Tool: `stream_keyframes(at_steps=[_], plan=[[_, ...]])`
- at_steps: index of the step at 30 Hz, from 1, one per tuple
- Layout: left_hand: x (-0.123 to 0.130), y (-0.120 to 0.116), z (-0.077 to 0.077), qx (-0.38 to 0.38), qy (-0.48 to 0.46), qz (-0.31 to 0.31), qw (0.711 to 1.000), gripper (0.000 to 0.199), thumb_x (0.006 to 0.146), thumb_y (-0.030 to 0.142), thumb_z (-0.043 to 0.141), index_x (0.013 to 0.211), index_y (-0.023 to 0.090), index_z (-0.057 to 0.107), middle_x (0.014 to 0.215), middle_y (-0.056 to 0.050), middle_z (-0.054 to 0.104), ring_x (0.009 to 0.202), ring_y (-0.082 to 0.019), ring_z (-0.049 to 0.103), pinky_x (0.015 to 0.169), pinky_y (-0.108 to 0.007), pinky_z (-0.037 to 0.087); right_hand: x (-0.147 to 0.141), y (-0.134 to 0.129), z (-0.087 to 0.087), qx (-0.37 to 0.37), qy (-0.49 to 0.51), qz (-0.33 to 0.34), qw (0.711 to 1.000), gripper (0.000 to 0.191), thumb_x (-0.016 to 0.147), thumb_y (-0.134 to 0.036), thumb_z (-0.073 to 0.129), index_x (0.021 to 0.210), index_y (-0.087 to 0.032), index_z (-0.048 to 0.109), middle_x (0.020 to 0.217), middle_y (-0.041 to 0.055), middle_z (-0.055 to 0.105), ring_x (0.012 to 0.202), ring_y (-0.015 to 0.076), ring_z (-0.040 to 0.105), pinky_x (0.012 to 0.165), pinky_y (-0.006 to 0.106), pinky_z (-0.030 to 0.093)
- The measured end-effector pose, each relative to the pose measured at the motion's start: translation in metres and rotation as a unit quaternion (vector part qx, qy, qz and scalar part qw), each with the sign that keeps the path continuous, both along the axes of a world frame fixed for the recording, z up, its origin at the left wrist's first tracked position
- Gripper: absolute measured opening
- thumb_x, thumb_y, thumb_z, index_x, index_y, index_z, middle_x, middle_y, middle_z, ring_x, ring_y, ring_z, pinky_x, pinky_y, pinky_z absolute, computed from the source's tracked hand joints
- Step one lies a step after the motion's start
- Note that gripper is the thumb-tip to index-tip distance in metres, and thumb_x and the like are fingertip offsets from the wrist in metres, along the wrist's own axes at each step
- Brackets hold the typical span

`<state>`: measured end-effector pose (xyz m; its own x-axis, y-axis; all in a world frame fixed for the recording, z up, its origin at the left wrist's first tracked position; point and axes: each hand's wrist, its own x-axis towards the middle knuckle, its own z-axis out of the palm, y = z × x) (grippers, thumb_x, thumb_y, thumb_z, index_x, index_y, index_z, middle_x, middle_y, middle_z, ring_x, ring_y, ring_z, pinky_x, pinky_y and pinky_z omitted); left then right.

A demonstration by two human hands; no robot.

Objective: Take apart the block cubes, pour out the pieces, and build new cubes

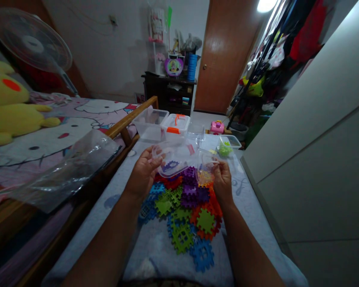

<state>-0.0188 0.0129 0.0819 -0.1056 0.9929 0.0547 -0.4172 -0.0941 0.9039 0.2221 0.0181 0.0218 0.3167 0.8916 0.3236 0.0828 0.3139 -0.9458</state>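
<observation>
My left hand [143,172] grips the edge of a large clear plastic lid [179,157], thumb on top. A smaller clear plastic piece with rounded corners [204,167] is pinched in my right hand [223,177]; I cannot tell whether it is a lid or a shallow box. The two clear pieces are held up close beside each other. Beneath them lies a pile of toothed plastic building tiles: purple ones [190,191], green ones [182,238], blue ones [202,255] and orange-red ones [215,207]. Both clear pieces partly cover the far tiles.
Clear boxes [151,125] stand at the bed's far end, beside a white-lidded box with orange clips [176,124]. At right is a clear container [233,142] with green pieces. A wooden rail [131,115] runs along the left; a white cabinet [311,159] borders the right.
</observation>
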Motion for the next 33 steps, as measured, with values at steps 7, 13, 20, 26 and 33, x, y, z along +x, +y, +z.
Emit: stream_keyframes(at_steps=[7, 13, 20, 26, 33], plan=[[0.007, -0.003, -0.004, -0.078, -0.067, -0.085, 0.991, 0.048, 0.074, 0.036, 0.08, 0.117, 0.022, 0.063, 0.121, -0.007, 0.063, 0.108, -0.023, 0.065, 0.084, -0.03, 0.057, -0.005, -0.01, 0.014, 0.066, -0.046, -0.027, 0.996, 0.019, 0.096, -0.04, 0.051, 0.1, -0.023, 0.059, 0.123, 0.008, 0.064, 0.118, 0.0221, 0.058, 0.102, 0.045, 0.044], [0.016, -0.006, -0.005, -0.047, -0.067, -0.103, 0.991, 0.05, 0.075, 0.042, 0.081, 0.118, 0.025, 0.062, 0.126, -0.007, 0.061, 0.111, -0.024, 0.062, 0.09, -0.036, 0.056, -0.017, -0.013, 0.033, 0.124, -0.145, -0.042, 0.981, 0.018, 0.099, -0.033, 0.048, 0.105, -0.023, 0.062, 0.139, 0.0097, 0.055, 0.131, 0.0229, 0.051, 0.11, 0.048, 0.038], [0.026, -0.011, -0.006, 0.005, -0.084, -0.134, 0.987, 0.051, 0.084, 0.046, 0.073, 0.127, 0.024, 0.057, 0.129, -0.009, 0.064, 0.117, -0.026, 0.062, 0.096, -0.039, 0.053, -0.037, -0.022, 0.04, 0.152, -0.219, -0.049, 0.963, 0.015, 0.098, -0.028, 0.048, 0.106, -0.023, 0.06, 0.134, 0.0102, 0.059, 0.128, 0.0238, 0.054, 0.107, 0.051, 0.04], [0.027, -0.011, -0.011, 0.006, -0.091, -0.128, 0.988, 0.054, 0.084, 0.047, 0.073, 0.129, 0.024, 0.054, 0.124, -0.008, 0.067, 0.116, -0.027, 0.063, 0.096, -0.04, 0.053, -0.037, -0.022, 0.033, 0.126, -0.211, -0.056, 0.968, 0.018, 0.099, -0.03, 0.046, 0.108, -0.024, 0.061, 0.136, 0.0098, 0.058, 0.13, 0.0239, 0.052, 0.109, 0.051, 0.038], [0.029, -0.011, -0.015, 0.008, -0.083, -0.137, 0.987, 0.055, 0.084, 0.047, 0.072, 0.131, 0.026, 0.054, 0.128, -0.008, 0.065, 0.117, -0.027, 0.062, 0.098, -0.041, 0.052, -0.035, -0.018, 0.033, 0.096, -0.171, -0.04, 0.98, 0.02, 0.099, -0.034, 0.045, 0.106, -0.024, 0.062, 0.136, 0.0093, 0.057, 0.129, 0.0231, 0.051, 0.111, 0.048, 0.037]])
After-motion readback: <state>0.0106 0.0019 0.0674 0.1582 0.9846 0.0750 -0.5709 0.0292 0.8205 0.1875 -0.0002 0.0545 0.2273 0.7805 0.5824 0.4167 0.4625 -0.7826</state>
